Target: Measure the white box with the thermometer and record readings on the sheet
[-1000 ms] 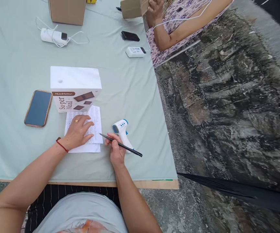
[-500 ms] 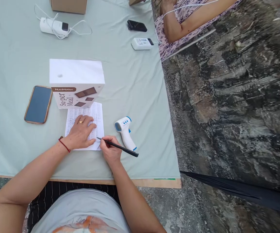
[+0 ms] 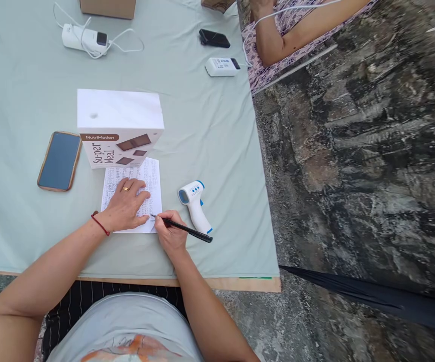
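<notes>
A sheet of paper covered in small dark writing lies on the table near its front edge. My left hand rests on it with fingers spread, holding nothing. In my right hand is a black pen, pinched between thumb and fingers. The pen's tip touches or nearly touches the sheet's lower right part. Just behind the sheet stands a white box printed "NutriMotion Super Meal", which hides the sheet's top edge. To the right of my right hand lies a white and blue infrared thermometer.
A smartphone lies left of the box. Farther back are a white power bank with a cable, another white device, a black device and a cardboard box. Another person's arm is beyond the table's right edge.
The pen's rear end has shifted slightly left and up, with its tip still at the sheet's lower right. My left hand stays in place on the paper.
</notes>
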Demonstrator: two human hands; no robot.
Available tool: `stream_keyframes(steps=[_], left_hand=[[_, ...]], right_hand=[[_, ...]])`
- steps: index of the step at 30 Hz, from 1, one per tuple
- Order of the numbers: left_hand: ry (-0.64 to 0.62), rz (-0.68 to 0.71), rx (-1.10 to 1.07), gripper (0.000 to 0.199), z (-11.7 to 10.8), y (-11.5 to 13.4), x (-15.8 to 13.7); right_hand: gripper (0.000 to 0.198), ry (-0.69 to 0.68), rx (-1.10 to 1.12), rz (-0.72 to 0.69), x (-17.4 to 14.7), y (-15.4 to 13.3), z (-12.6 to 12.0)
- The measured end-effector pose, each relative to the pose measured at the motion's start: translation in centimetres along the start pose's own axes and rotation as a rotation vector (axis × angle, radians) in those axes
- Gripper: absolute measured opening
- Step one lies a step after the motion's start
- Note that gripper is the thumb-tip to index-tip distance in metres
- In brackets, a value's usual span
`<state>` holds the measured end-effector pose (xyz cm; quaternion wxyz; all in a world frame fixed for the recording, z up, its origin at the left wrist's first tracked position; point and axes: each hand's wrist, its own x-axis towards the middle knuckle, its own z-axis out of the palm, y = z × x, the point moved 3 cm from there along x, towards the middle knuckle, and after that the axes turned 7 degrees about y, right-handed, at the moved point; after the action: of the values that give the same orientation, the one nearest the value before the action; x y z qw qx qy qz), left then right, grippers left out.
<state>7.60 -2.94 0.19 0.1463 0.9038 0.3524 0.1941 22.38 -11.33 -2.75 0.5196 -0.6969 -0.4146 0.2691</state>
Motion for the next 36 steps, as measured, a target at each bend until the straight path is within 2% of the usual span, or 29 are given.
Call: stream_keyframes(steps=[9, 14, 36], left_hand=[[-0.004, -0.009, 0.007, 0.041, 0.02, -0.08, -0.02], [-0.003, -0.008, 0.004, 0.041, -0.04, -0.07, 0.05], [-0.004, -0.002, 0.006, 0.042, -0.14, -0.08, 0.02]], right_hand=[[0.009, -0.016, -0.028, -0.089, 0.07, -0.08, 0.00], [0.010, 0.019, -0.031, -0.105, 0.06, 0.02, -0.06], [0.011, 0.020, -0.023, -0.075, 0.04, 0.18, -0.04]])
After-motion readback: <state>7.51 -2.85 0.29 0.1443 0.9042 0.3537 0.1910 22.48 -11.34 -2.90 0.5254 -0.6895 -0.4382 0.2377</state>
